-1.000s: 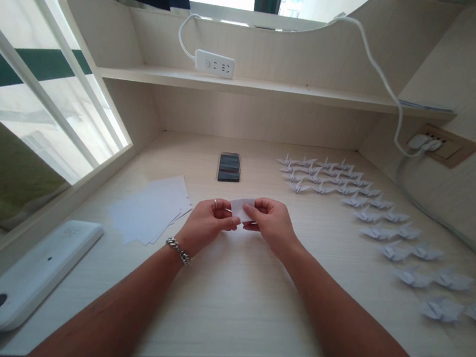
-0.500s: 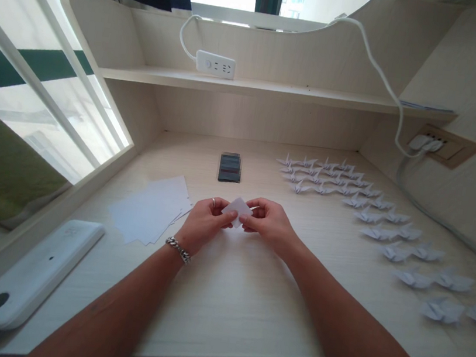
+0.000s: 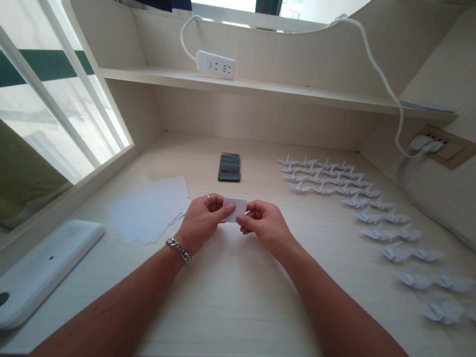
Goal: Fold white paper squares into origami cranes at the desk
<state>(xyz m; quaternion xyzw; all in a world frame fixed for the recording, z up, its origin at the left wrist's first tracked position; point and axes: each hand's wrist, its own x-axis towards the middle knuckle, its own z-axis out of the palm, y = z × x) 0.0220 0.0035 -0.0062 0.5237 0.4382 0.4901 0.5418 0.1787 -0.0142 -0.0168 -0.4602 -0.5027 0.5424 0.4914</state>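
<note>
Above the desk's middle, my left hand (image 3: pixel 203 219) and my right hand (image 3: pixel 265 225) pinch a small folded piece of white paper (image 3: pixel 234 210) between them. A chain bracelet (image 3: pixel 178 250) circles my left wrist, and a ring shows on one left finger. Just left of my left hand lies a loose stack of white paper sheets (image 3: pixel 149 209). Part of the folded paper is hidden behind my fingers.
A dark phone (image 3: pixel 230 168) lies beyond my hands. Rows of white origami cranes (image 3: pixel 330 180) fill the desk's right side. A white device (image 3: pixel 32 273) sits at the front left. A power strip (image 3: pixel 215 65) stands on the shelf (image 3: pixel 250 89) above.
The paper has gone from a diamond-like shape to a small rectangle held level between my hands. My hands have moved slightly closer together.
</note>
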